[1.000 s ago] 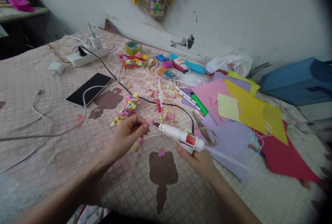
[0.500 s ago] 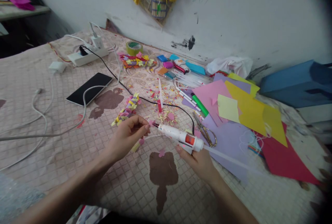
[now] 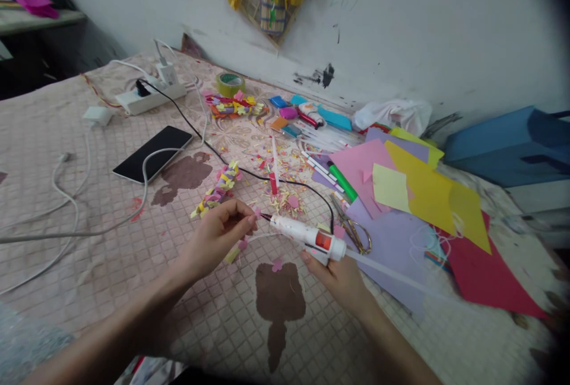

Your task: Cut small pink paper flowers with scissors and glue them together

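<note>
My right hand (image 3: 333, 275) is wrapped around the handle of a white hot glue gun (image 3: 298, 229), with a long clear glue stick (image 3: 392, 275) sticking out of its back. Its dark nozzle points left at a small pink paper flower (image 3: 257, 211), which my left hand (image 3: 225, 227) pinches between thumb and fingertips. Nozzle and flower are very close; I cannot tell if they touch. Below my left fingers lies a pale yellow strip (image 3: 232, 253) with a pink flower on it. Another pink paper flower (image 3: 277, 264) lies on the tablecloth.
Behind my left hand lies a flower-covered decorated stick (image 3: 217, 188). Gold-handled scissors (image 3: 356, 232) and coloured paper sheets (image 3: 434, 195) are to the right. The glue gun's black cord (image 3: 209, 146) runs toward a white power strip (image 3: 149, 98), past a tablet (image 3: 154, 153).
Both hands stay almost where they were, the flower still held at the glue gun's nozzle. The whole view has shifted very slightly.
</note>
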A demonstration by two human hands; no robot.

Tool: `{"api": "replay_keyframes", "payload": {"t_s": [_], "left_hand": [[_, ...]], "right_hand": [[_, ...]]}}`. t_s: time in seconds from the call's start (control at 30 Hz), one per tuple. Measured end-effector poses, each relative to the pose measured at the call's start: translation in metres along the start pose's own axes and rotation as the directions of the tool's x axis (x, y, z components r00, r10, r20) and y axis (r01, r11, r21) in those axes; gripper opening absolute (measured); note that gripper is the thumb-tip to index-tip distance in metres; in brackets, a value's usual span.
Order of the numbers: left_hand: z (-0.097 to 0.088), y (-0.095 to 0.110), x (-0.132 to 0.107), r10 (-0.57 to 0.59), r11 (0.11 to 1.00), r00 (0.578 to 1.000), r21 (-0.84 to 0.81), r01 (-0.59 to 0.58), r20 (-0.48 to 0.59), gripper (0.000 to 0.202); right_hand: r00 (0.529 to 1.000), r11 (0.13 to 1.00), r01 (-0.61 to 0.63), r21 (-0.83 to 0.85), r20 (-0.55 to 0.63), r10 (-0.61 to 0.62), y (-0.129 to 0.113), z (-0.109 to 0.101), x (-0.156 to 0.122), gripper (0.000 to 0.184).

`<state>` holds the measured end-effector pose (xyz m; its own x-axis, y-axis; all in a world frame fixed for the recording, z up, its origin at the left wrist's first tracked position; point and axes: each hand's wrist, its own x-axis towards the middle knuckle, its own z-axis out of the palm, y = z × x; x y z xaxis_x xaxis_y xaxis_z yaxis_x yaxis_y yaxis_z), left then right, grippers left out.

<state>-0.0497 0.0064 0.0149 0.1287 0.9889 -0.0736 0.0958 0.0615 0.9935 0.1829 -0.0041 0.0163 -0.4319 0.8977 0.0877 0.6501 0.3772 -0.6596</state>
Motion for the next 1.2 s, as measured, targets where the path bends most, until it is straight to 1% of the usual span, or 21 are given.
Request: {"api": "replay_keyframes", "payload": {"t_s": [0.13, 0.37, 0.43, 0.5, 0.57, 0.63, 0.73, 0.8, 0.87, 0.97, 1.1, 1.2], "left_hand": [[-0.001, 0.001, -0.001, 0.005, 1.0, 1.0, 0.006, -0.005, -0.007, 0.014], [-0.003, 0.0, -0.002, 0.028, 0.999, 0.999, 0.036, -0.029, 0.016, 0.015], [-0.003, -0.001, -0.003, 0.047, 0.995, 0.999, 0.091, -0.048, 0.014, 0.014], [-0.003, -0.002, -0.006, 0.073, 0.976, 0.997, 0.203, -0.074, 0.011, 0.012], [-0.002, -0.003, -0.008, 0.112, 0.931, 0.994, 0.348, -0.112, 0.018, 0.011], [-0.001, -0.003, -0.01, 0.171, 0.86, 0.984, 0.481, -0.17, 0.043, 0.01], [0.003, -0.002, -0.013, 0.259, 0.726, 0.96, 0.634, -0.266, 0.106, 0.011], [0.006, -0.001, -0.014, 0.282, 0.632, 0.947, 0.713, -0.305, 0.155, 0.014], [0.008, -0.001, -0.015, 0.281, 0.553, 0.94, 0.768, -0.323, 0.193, 0.016], [0.011, -0.003, -0.015, 0.276, 0.474, 0.936, 0.815, -0.332, 0.22, 0.019], [0.013, -0.007, -0.014, 0.301, 0.412, 0.923, 0.839, -0.354, 0.241, 0.02], [0.015, -0.007, -0.014, 0.299, 0.376, 0.92, 0.854, -0.359, 0.255, 0.018]], "right_hand": [[1.0, 1.0, 0.002, -0.018, -0.02, -0.002, 0.0, 0.0, 0.0, 0.016], [0.999, 1.0, 0.007, -0.015, -0.034, -0.007, 0.001, 0.001, -0.001, 0.016], [0.998, 1.0, -0.002, -0.019, -0.057, 0.001, 0.004, 0.002, -0.002, 0.015], [0.997, 1.0, -0.003, -0.015, -0.082, 0.001, 0.006, 0.002, -0.002, 0.015], [0.995, 1.0, -0.004, 0.004, -0.097, 0.004, 0.007, 0.002, -0.002, 0.015], [0.994, 0.999, -0.008, 0.041, -0.108, 0.012, 0.008, 0.002, -0.002, 0.015], [0.993, 0.996, -0.026, 0.081, -0.116, 0.036, 0.009, 0.001, -0.002, 0.016], [0.993, 0.996, -0.036, 0.085, -0.11, 0.045, 0.011, 0.001, -0.003, 0.015], [0.994, 0.996, -0.039, 0.085, -0.102, 0.048, 0.014, 0.001, -0.004, 0.014], [0.992, 0.995, -0.037, 0.088, -0.113, 0.047, 0.016, 0.001, -0.004, 0.014], [0.987, 0.995, -0.019, 0.096, -0.155, 0.034, 0.016, 0.001, -0.004, 0.014], [0.987, 0.995, 0.004, 0.1, -0.161, 0.012, 0.016, 0.001, -0.004, 0.013]]}}
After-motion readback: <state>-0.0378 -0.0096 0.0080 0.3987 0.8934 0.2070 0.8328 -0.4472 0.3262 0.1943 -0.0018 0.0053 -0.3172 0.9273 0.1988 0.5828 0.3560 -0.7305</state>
